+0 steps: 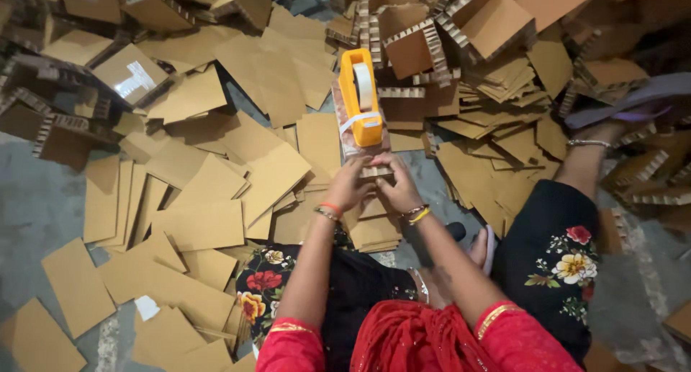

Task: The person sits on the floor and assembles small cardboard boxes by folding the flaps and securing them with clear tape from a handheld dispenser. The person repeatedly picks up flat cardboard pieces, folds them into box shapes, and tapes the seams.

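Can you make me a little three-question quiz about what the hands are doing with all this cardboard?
1. True or false: both hands hold one small cardboard piece together.
2. What colour is the tape dispenser just beyond the hands? A) green B) orange-yellow C) blue
3. Fill in: flat cardboard sheets lie scattered on the grey ____.

Key:
1. True. The left hand and right hand meet on the small cardboard piece.
2. B. The tape dispenser is orange-yellow and carries a pale roll of tape.
3. Floor. The cardboard sheets cover much of the floor.
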